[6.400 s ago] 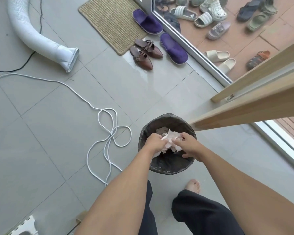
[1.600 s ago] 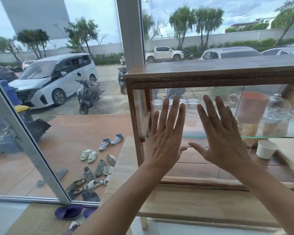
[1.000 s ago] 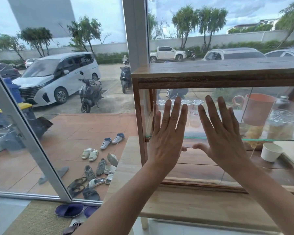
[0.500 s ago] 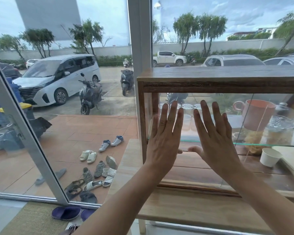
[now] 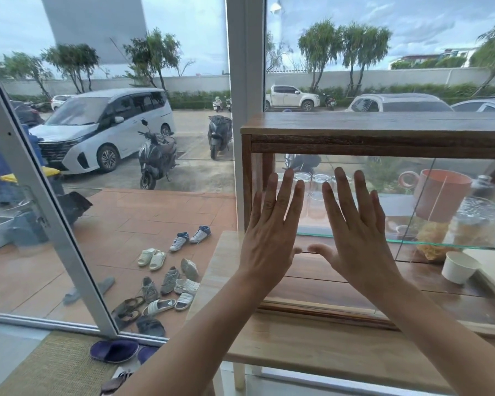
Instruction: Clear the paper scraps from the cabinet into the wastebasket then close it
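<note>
The wooden glass-fronted cabinet stands on a pale wooden table by the window. I hold my left hand and right hand flat against its sliding glass door, fingers spread, gripping nothing. Inside sit drinking glasses, a pink pitcher, a jar and a white cup.
</note>
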Available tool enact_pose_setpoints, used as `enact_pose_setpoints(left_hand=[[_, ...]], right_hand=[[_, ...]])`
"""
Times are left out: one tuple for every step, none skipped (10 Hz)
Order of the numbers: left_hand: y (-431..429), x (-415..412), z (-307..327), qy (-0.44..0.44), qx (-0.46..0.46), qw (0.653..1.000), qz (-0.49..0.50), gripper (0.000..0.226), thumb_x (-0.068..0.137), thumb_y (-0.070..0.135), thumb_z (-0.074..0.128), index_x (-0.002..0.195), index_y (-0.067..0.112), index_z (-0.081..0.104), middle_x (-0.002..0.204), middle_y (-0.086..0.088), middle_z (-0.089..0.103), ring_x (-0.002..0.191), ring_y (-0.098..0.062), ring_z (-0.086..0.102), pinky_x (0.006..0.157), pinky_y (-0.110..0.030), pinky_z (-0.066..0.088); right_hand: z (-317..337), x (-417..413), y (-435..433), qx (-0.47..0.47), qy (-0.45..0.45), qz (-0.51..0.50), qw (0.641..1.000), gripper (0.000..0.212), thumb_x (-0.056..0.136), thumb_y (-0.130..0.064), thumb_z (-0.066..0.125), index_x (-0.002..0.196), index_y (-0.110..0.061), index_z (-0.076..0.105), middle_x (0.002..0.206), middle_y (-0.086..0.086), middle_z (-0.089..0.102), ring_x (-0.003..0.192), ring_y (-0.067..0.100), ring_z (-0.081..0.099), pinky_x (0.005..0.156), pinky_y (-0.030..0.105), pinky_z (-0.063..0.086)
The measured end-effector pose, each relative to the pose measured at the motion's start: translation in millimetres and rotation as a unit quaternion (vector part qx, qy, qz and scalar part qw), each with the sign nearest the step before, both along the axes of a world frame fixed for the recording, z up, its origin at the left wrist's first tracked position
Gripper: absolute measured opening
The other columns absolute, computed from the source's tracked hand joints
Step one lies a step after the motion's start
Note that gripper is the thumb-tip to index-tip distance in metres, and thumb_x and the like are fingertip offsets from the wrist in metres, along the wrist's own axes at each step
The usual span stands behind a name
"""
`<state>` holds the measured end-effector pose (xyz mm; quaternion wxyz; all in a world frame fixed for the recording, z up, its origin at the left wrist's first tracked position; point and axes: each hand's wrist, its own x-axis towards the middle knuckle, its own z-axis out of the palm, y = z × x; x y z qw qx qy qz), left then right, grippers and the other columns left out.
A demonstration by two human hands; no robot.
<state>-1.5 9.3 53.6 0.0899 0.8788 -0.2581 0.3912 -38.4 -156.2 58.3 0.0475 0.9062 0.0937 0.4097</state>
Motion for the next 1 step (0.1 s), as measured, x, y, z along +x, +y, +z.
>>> enact_pose_setpoints(left_hand=[[14.5,-18.5,-8.2,-0.025,-0.058,0.997,-0.044,0.090,0.086,0.025,0.073,0.156,0.003,0.022,0.166,-0.021,0.011,0.155,-0.035,0.006,0.125,-0.048,0.016]], right_hand=[[13.9,-19.3,1.7,0.078,-0.012,0.112,0.991,0.095,0.083,-0.055,0.063,0.154,-0.008,0.022,0.166,0.015,0.008,0.154,0.033,0.000,0.123,0.048,0.011]])
